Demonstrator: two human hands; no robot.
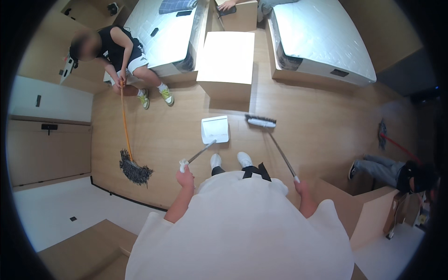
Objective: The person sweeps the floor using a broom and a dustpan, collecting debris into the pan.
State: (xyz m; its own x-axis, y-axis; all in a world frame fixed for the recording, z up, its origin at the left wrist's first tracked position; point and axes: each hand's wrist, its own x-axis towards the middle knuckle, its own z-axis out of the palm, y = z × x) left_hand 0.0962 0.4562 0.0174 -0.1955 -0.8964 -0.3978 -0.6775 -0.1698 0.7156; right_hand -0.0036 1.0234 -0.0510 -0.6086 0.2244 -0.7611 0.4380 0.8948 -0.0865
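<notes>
My left hand (185, 177) grips the white end of a metal handle that runs down to a white dustpan (215, 129). The pan rests on the wood-look floor (168, 140) just ahead of my white shoes, and small faint marks show near its handle side. In my right hand (303, 189) is the upper end of a long-handled broom (261, 122). Its white head with dark bristles is at the floor, to the right of the dustpan and apart from it.
A seated person (122, 49) on the left holds a mop (135, 171) with an orange handle. At right, another person (381, 171) is beside a red-handled mop (382, 134). A box-shaped cabinet (227, 59) stands ahead between two plastic-wrapped mattresses (164, 38). A third person's hand (226, 5) shows at the top.
</notes>
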